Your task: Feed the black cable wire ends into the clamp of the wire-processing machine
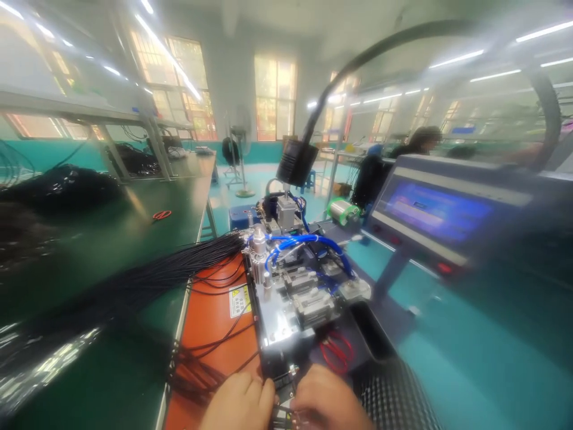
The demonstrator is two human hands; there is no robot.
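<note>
At the bottom of the head view, my left hand [242, 403] is closed, its fingers curled around thin black cables [197, 373] that come from the left. Just to its right my right hand [329, 399] is also closed, thumb and fingers pinched near the cable ends, which are partly hidden. Both hands are in front of a metal machine [286, 310] with pneumatic cylinders and blue air tubes [308, 240]. Red-handled pliers [336, 352] lie beside my right hand. A large bundle of black cables [147, 280] runs across the green table to the machine.
The orange surface [215, 316] carries a yellow-and-white warning label [240, 300]. A control screen [434, 206] stands at right. Another red-handled tool [162, 215] lies on the green table [179, 191]. A black textured mat [396, 394] is at lower right. A person [421, 140] is in the background.
</note>
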